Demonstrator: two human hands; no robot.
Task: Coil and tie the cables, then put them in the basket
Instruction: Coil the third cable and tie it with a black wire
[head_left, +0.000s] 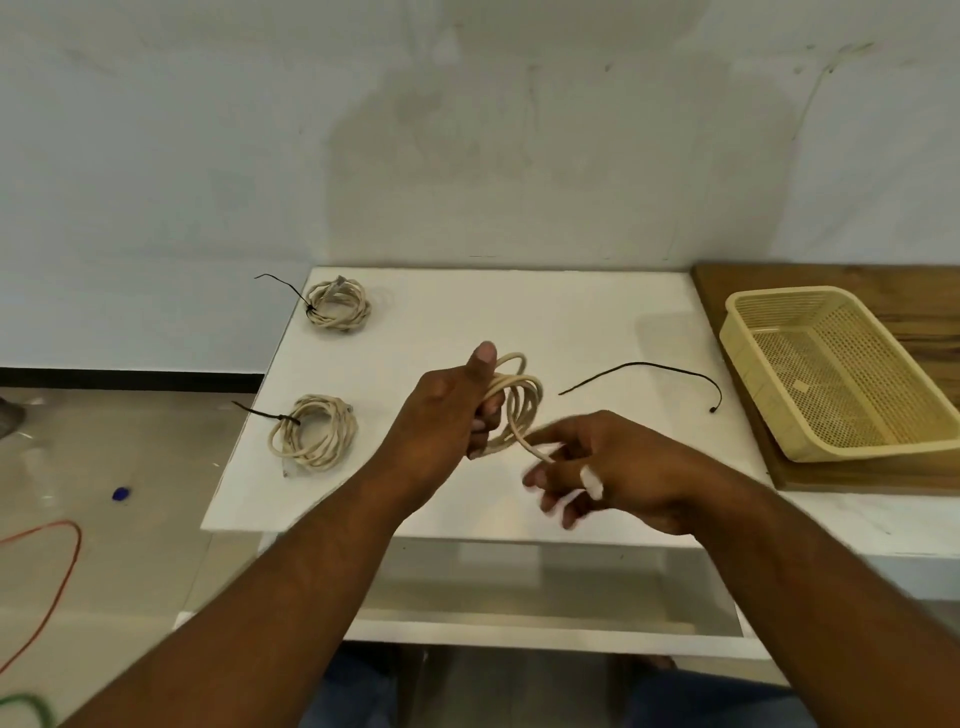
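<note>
The left hand's (457, 410) fingers curl round one side of the beige cable coil (524, 400), thumb standing up against its loops, held above the table (441, 312). The cable looks light and springy, stiff enough to hold round loops yet likely to spring open if released, so the bundled side where the loops cross is the place to keep hold. Its loose end (535, 451) runs down onto the right hand (613, 467), whose fingers are spread and mostly straight, touching the end; motion blur softens them, but no pinch shows. Just beyond the coil a black tie (644, 368) lies loose. Two tied coils (337, 304) (311, 434) rest on the table's left side, and the basket (737, 353) sits to the right on a wooden board (909, 291).
</note>
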